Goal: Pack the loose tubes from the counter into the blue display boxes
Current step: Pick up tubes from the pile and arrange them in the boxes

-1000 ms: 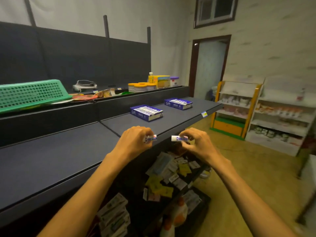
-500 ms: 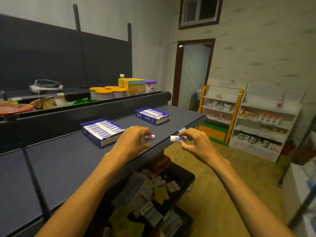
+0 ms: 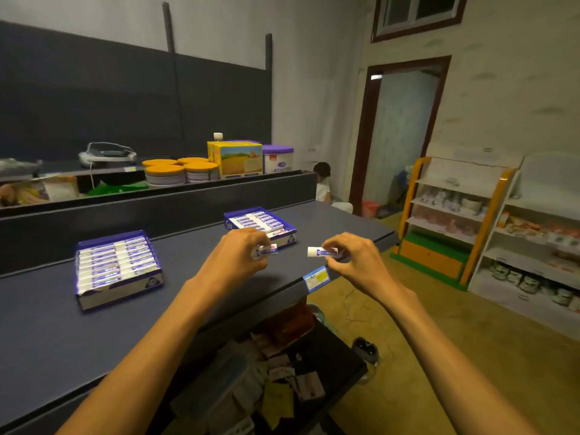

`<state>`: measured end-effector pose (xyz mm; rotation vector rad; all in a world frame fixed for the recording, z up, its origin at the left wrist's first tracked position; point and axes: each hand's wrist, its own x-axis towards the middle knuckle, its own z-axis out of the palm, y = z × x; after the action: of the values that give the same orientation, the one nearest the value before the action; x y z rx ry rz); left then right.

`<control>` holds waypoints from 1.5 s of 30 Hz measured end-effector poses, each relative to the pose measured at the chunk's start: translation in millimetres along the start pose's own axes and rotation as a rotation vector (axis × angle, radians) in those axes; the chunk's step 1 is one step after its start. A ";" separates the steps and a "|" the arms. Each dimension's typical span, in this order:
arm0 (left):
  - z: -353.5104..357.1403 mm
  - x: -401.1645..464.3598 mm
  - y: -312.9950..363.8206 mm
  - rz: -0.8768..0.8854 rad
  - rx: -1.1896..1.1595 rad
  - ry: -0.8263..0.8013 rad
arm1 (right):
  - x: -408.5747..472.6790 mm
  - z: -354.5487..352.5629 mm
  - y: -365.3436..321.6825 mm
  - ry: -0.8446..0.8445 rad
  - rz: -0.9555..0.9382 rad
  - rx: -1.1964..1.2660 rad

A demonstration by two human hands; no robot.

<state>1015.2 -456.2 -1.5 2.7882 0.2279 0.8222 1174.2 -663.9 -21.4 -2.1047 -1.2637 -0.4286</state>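
We cannot read the print on either tube, and most of the left tube (image 3: 266,251) is buried in the curled fingers of our left hand (image 3: 240,257), so only its white end pokes out to the right. The bin below the bench (image 3: 47,334) front is dim, and its packets blur together. The near blue display box (image 3: 117,270) and the far blue display box (image 3: 260,226) both show rows of white-and-purple tubes, but we cannot count them, and our left hand covers the far box's near corner.

Our left hand grips its tube in a closed fist, knuckles up, held above the bench just in front of the far box. Our right hand (image 3: 354,262) pinches the right tube (image 3: 321,252) between thumb and fingertips, the tube lying level with its white cap pointing left, out past the bench's front edge and above a blue-and-yellow price tag (image 3: 316,278). The two tubes are near each other but apart, neither touching a box.

Against half a second ago, our grips look the same, while the view has swung: both boxes sit further left and lower, and the far box now lies right behind our left hand. A person (image 3: 323,183) has come into sight beyond the bench end.
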 end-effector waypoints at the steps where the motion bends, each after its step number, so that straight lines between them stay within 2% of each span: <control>1: 4.5 7.1 2.5 -0.019 0.008 0.016 | 8.1 -0.9 12.5 -0.010 -0.024 0.003; 9: 26.3 42.6 6.1 -0.169 0.065 0.079 | 71.3 11.0 72.2 -0.086 -0.166 0.094; 19: 34.3 76.3 -26.7 -0.272 0.135 0.118 | 145.5 66.1 74.9 -0.186 -0.313 0.187; 30: 39.5 104.0 -45.8 -0.313 0.259 -0.149 | 196.2 98.2 73.9 -0.209 -0.312 0.307; 40: 51.4 116.6 -42.9 -0.447 0.297 -0.280 | 206.9 105.3 83.7 -0.258 -0.364 0.389; 45: 51.0 115.9 -37.3 -0.472 0.311 -0.300 | 204.6 105.7 87.3 -0.350 -0.365 0.392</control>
<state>1136.4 -404.5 6.9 2.8907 0.9832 0.2689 1344.8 -486.4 -14.7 -1.6619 -1.7808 0.0477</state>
